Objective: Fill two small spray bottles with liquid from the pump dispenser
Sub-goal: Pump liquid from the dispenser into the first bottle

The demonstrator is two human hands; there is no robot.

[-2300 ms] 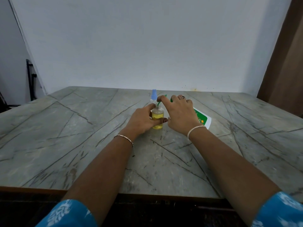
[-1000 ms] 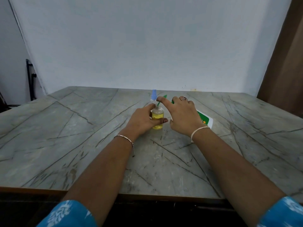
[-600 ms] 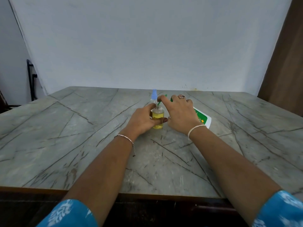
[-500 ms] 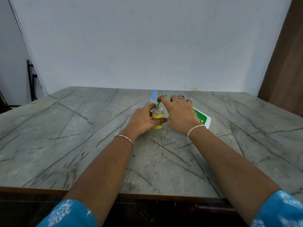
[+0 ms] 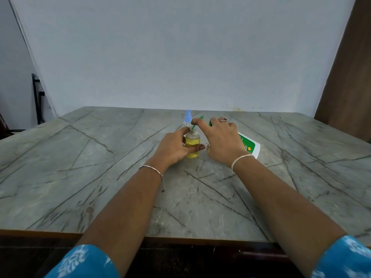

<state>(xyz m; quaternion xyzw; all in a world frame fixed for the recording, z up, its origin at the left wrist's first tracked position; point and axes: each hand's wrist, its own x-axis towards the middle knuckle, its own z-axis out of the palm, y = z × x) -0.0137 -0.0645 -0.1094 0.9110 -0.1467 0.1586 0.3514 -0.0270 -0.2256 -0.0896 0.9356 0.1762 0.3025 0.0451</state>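
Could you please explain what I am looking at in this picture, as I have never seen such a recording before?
There is no machine here: a person wears one camera on the head, so you look forward and down along both forearms. On the grey veined table, the left hand holds a small bottle of yellow liquid upright. The right hand has its grip round a white and green pump dispenser, leaned toward that bottle, with the forefinger on the green pump top. A second spray bottle with a blue top stands just behind.
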